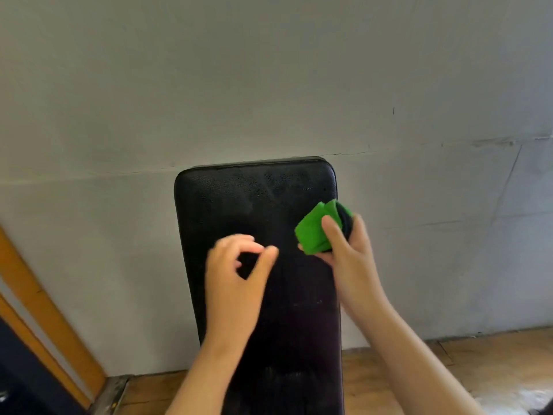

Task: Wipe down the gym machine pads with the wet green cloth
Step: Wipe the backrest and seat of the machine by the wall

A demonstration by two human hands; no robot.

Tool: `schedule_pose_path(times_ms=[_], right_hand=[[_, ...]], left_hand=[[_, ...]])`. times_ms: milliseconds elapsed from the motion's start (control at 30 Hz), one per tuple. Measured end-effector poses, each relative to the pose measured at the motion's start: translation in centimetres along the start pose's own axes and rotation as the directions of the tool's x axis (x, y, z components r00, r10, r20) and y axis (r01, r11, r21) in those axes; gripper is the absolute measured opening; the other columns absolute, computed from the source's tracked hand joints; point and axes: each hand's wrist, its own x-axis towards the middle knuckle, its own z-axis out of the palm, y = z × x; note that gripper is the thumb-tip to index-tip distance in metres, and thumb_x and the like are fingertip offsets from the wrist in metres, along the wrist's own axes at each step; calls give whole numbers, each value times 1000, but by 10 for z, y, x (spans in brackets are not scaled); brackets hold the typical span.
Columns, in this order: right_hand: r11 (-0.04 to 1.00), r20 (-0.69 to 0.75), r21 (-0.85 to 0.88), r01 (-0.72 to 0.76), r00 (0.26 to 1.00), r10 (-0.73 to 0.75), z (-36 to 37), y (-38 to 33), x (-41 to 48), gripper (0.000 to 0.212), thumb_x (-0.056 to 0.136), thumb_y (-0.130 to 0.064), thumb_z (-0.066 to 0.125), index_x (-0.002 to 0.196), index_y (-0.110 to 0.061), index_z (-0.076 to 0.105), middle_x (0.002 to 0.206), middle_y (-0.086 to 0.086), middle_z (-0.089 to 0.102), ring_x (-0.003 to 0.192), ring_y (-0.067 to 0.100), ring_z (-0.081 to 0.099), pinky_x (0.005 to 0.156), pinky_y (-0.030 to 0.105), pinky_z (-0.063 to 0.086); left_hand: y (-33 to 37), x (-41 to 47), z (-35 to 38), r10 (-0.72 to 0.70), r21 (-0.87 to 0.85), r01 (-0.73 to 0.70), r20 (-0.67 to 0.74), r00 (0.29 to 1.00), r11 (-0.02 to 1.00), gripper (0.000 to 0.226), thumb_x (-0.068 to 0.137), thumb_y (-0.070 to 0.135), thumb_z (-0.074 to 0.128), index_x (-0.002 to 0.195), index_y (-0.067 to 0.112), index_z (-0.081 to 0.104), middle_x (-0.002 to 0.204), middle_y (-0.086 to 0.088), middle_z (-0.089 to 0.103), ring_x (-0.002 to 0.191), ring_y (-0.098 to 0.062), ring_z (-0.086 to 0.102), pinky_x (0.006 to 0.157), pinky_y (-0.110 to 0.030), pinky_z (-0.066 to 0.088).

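Since the folded wet green cloth (pixel 314 232) sits in the right hand (pixel 350 256), the coming stroke belongs to that hand. Its fingers (pixel 332 229) are clamped round the bundle, thumb across the front fold, the rest wrapped behind. Cloth position: at the right edge of the long black leather-look padded backrest (pixel 254 199), in its upper half, partly overhanging the edge. Whether the cloth is pressed to the surface or held just off it cannot be told from this view.

Left hand (pixel 236 280): over the pad's left-centre, somewhat blurred, fingers curled in toward the thumb with nothing seen between them. It is level with the cloth but well to its left.

Key relation — the pad's long axis runs from the near end below the person up toward the pale grey wall (pixel 209 70), and nearly the whole pad surface lies to the left of, and below, the cloth. The top band shows a mottled, patchy sheen; the lower stretch looks uniformly dark.

Judgement: wiping is at an early or middle stage. A sensible next move would be to sweep the cloth leftward across the width, then work down the long axis. The left hand lies in that path and would need to clear it.

Risk — the overhanging fold could slip off the right edge.
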Motion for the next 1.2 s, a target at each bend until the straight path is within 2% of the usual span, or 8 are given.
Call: schedule_pose_path(times_ms=[67,167,333,433,567,833,1000,1200], right_hand=[[962,-14,-257,94,995,-101,-7,-16,25,8,98,-13,53,99,-21,50,92,-3,61,76,-1,63,61,24,56],[774,-26,-584,243,948,-317,-14,-36,58,16,95,-18,60,105,-21,48,95,-7,58,82,5,60,70,28,53],[515,79,-800,307,906,-416,-12,-47,95,32,92,-27,64,118,-12,55,107,-3,59,98,14,54,85,26,43],[403,135,-844,354,868,-478,-3,-39,104,28,93,-29,63,112,-10,60,104,-1,58,91,12,51,76,17,34],[314,191,-865,392,835,-516,4,-31,104,26,94,-29,63,107,-7,61,97,-2,53,83,13,48,67,15,29],[223,496,-769,600,779,-384,-10,0,69,28,89,-26,69,110,-10,64,98,1,59,85,16,58,75,28,49],[379,296,-785,490,834,-466,-11,-34,86,31,86,-25,72,112,-16,58,104,-7,59,90,4,52,77,2,36],[233,269,-887,398,857,-439,16,-50,118,32,90,-31,66,113,-10,59,102,-2,50,89,14,46,74,20,31]], left_hand=[[-12,24,-19,117,159,-89,-180,977,983,13,88,32,60,94,21,60,112,9,57,110,-7,47,93,-25,41],[-35,61,-35,174,239,-103,-298,938,965,22,93,20,58,112,13,52,121,-4,51,115,-18,45,98,-35,41],[-56,91,-30,-95,5,97,-199,975,995,37,98,28,50,130,13,40,117,5,52,100,-11,53,75,-9,41],[-66,92,-23,-140,-51,132,-196,971,990,40,99,34,45,132,10,45,102,11,57,90,0,55,67,0,39],[-75,93,-22,-145,-94,129,-187,971,987,43,98,39,44,134,15,47,119,7,56,106,-5,52,74,1,37],[-75,91,-17,-157,-112,135,-220,963,984,44,98,39,44,135,14,48,124,1,57,112,-11,53,82,-9,40],[-75,91,-17,-146,-105,125,-227,963,987,42,98,38,43,130,11,49,115,3,57,101,-8,53,68,2,39],[-80,92,-18,-125,-79,108,-247,961,991,39,98,37,43,126,11,51,108,4,57,85,4,52,64,3,39]])
